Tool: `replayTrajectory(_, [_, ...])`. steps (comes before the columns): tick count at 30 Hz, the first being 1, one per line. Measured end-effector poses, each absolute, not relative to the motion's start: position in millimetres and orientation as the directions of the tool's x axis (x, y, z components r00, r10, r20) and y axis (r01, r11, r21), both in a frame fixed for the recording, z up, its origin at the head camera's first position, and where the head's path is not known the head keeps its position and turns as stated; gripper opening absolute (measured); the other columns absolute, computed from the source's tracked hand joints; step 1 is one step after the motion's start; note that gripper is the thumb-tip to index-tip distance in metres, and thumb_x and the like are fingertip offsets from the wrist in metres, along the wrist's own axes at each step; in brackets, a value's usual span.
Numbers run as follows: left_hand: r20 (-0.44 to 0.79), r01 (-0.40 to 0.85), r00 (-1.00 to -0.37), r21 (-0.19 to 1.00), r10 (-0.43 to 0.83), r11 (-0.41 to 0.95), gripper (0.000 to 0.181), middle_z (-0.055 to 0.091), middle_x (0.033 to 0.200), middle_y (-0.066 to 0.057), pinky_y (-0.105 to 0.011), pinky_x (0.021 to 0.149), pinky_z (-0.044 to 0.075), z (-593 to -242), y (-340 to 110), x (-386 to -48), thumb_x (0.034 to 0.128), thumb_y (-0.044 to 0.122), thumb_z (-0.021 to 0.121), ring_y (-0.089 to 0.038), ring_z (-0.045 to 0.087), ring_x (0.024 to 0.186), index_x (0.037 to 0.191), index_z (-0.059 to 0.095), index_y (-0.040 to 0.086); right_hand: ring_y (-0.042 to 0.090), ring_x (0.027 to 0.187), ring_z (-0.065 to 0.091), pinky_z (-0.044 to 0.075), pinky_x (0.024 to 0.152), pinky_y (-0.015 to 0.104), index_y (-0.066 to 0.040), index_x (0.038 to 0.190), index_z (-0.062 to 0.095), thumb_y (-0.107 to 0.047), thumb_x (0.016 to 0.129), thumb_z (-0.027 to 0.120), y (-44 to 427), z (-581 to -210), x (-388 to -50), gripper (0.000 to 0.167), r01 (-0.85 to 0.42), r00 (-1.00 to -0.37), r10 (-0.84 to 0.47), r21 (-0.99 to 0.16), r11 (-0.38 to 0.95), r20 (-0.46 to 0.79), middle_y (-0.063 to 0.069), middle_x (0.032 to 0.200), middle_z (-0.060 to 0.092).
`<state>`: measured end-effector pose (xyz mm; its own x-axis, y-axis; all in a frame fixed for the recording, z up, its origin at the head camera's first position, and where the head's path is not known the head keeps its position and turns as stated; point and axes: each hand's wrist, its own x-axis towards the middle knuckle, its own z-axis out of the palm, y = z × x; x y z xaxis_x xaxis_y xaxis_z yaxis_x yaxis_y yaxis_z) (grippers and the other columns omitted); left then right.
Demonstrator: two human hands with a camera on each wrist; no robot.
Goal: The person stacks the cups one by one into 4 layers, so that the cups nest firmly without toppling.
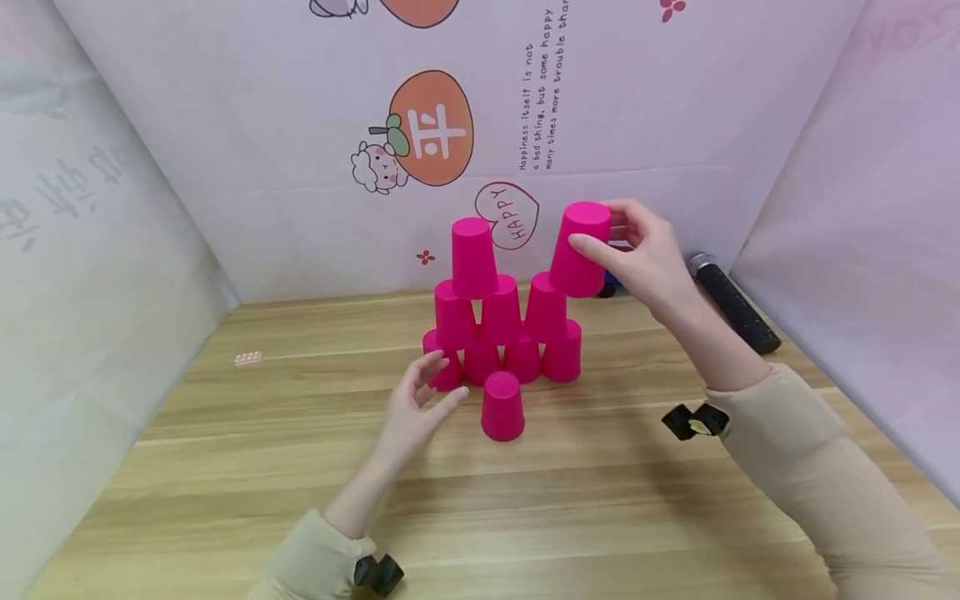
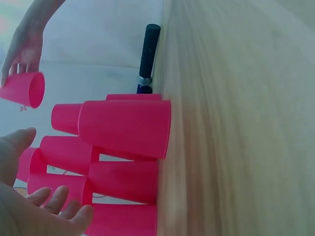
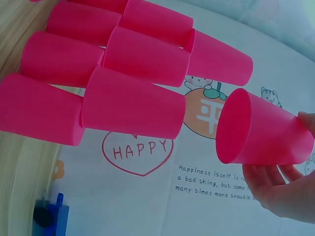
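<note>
Pink cups stand upside down in a stepped stack: a bottom row, three cups in the second row (image 1: 501, 310), and one cup (image 1: 473, 258) on the third level at the left. My right hand (image 1: 637, 250) grips another pink cup (image 1: 581, 250) by its sides, mouth down, above the stack's right end. In the right wrist view this cup (image 3: 266, 130) is apart from the stacked ones. My left hand (image 1: 416, 408) is beside the stack's lower left, fingers spread and holding nothing. A single pink cup (image 1: 502, 407) stands upside down on the table in front of the stack.
A black microphone (image 1: 735, 304) lies at the right, near the side wall. Behind the stack is a blue object (image 3: 51, 216), partly hidden. A printed white cloth (image 1: 300, 167) hangs at the back. A small pale sticker (image 1: 248, 358) lies on the wooden table (image 1: 300, 467).
</note>
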<state>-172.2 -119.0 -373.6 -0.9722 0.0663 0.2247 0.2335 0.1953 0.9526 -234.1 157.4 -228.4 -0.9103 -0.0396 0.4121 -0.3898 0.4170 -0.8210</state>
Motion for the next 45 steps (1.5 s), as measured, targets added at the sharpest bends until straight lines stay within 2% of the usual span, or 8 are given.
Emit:
replayTrajectory(8, [0.167,0.188,-0.98,0.956,0.109,0.227,0.066,0.046,0.139,-0.015,-0.055,0.106,0.038,-382,-105,-171,0.0826,0.018,0.072,-0.035,0.042,0.131,0.138,0.039,0.004,0.016,0.098,0.056,0.05,0.076,0.023,-0.011,0.126,0.052,-0.035,0.085,0.067,139,-234,-262,0.049,-0.392,-0.914,-0.072,-0.82,0.417,0.4,0.008,0.114,0.057])
replayTrajectory(17, [0.109,0.145,-0.981,0.959,0.158,0.243,0.071,0.047,0.137,-0.014,-0.051,0.104,0.042,-391,-91,-174,0.0809,0.025,0.073,-0.033,0.044,0.127,0.139,0.037,0.005,0.023,0.103,0.057,0.053,0.08,0.031,-0.01,0.127,0.051,-0.032,0.084,0.069,122,-247,-278,0.052,-0.4,-0.913,-0.098,-0.819,0.41,0.397,0.011,0.117,0.058])
replayTrajectory(22, [0.095,0.135,-0.979,0.965,0.182,0.223,0.07,0.047,0.137,-0.014,-0.046,0.097,0.049,-395,-86,-178,0.0808,0.024,0.074,-0.034,0.049,0.123,0.138,0.039,0.004,0.025,0.105,0.057,0.053,0.085,0.036,-0.009,0.127,0.05,-0.032,0.084,0.069,118,-251,-282,0.052,-0.391,-0.918,-0.103,-0.825,0.409,0.383,0.013,0.118,0.058])
replayTrajectory(28, [0.049,0.104,-0.978,0.956,0.203,0.273,0.068,0.049,0.134,-0.011,-0.042,0.088,0.055,-399,-81,-183,0.0799,0.027,0.074,-0.034,0.054,0.118,0.136,0.041,0.007,0.026,0.108,0.056,0.053,0.087,0.04,-0.01,0.129,0.049,-0.032,0.084,0.069,115,-254,-283,0.054,-0.376,-0.925,-0.106,-0.83,0.412,0.366,0.013,0.12,0.056])
replayTrajectory(35, [0.055,0.111,-0.977,0.955,0.206,0.273,0.065,0.05,0.133,-0.014,-0.046,0.092,0.052,-399,-77,-189,0.0802,0.018,0.074,-0.038,0.051,0.12,0.135,0.042,0.006,0.026,0.108,0.056,0.053,0.086,0.04,-0.009,0.128,0.049,-0.031,0.084,0.07,109,-254,-284,0.054,-0.383,-0.922,-0.11,-0.831,0.404,0.372,0.013,0.121,0.057])
replayTrajectory(41, [0.083,0.137,-0.978,0.948,0.191,0.287,0.057,0.056,0.125,-0.012,-0.045,0.099,0.048,-400,-76,-190,0.079,0.018,0.075,-0.031,0.054,0.116,0.128,0.048,0.007,0.025,0.107,0.057,0.053,0.085,0.039,-0.01,0.128,0.049,-0.031,0.084,0.069,107,-253,-283,0.053,-0.385,-0.921,-0.108,-0.828,0.408,0.375,0.012,0.12,0.057])
replayTrajectory(45, [0.103,0.155,-0.977,0.943,0.186,0.295,0.052,0.059,0.12,-0.011,-0.044,0.098,0.048,-400,-76,-191,0.0786,0.018,0.075,-0.028,0.057,0.112,0.124,0.051,0.006,0.025,0.107,0.056,0.053,0.086,0.04,-0.01,0.128,0.049,-0.03,0.084,0.07,107,-253,-284,0.053,-0.386,-0.92,-0.109,-0.829,0.405,0.376,0.012,0.12,0.057])
